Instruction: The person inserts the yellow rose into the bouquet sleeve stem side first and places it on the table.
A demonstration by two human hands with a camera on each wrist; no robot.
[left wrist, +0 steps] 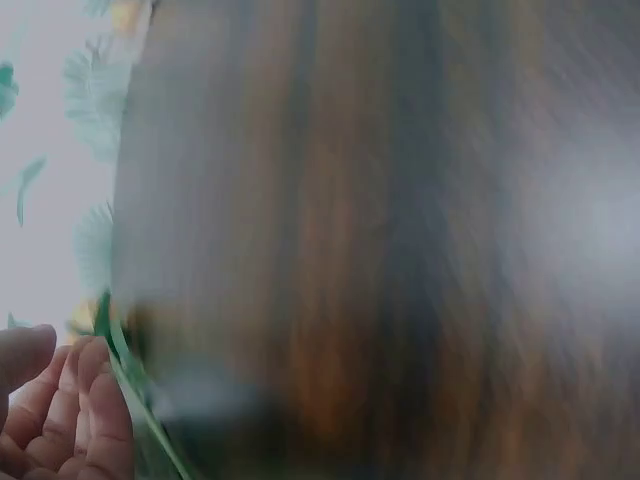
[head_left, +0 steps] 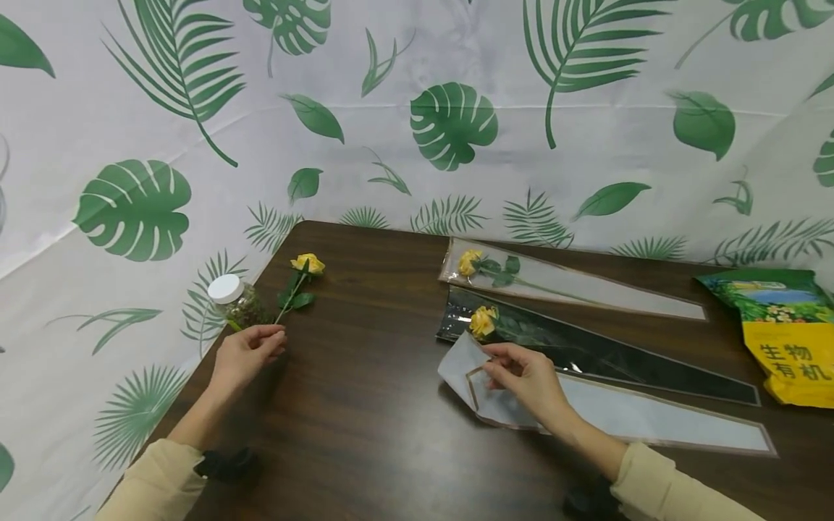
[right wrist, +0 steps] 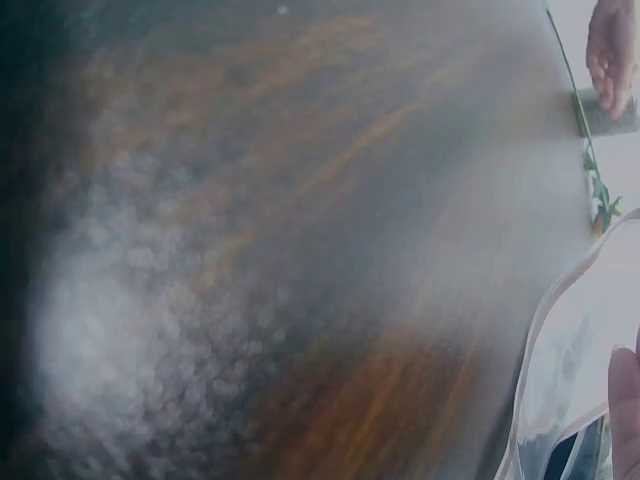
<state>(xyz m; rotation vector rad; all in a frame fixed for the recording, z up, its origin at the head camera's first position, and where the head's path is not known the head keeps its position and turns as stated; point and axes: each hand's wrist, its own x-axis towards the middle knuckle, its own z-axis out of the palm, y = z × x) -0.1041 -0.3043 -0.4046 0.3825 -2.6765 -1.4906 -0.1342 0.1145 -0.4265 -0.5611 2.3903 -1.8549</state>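
On the left side of the table lies a single yellow rose [head_left: 308, 264] with a green stem and leaves. My left hand [head_left: 250, 354] hovers over its stem, fingers loosely curled. The left wrist view shows the stem [left wrist: 150, 420] passing beside the fingertips, with the thumb apart from the fingers. In the right wrist view a gap separates that hand [right wrist: 612, 55] from the stem. My right hand [head_left: 524, 380] pinches the wide, raised end of a white flower sleeve [head_left: 651, 412] between thumb and fingers. Its narrow end lies flat to the right.
Behind the left hand stands a jar [head_left: 241, 304] with a white lid. Two more sleeves, one white [head_left: 625, 291] and one black [head_left: 677, 380], lie farther back, each with a yellow rose. A green-and-yellow bag [head_left: 788, 354] sits at the right. Leaf-printed cloth [head_left: 391, 145] hangs behind.
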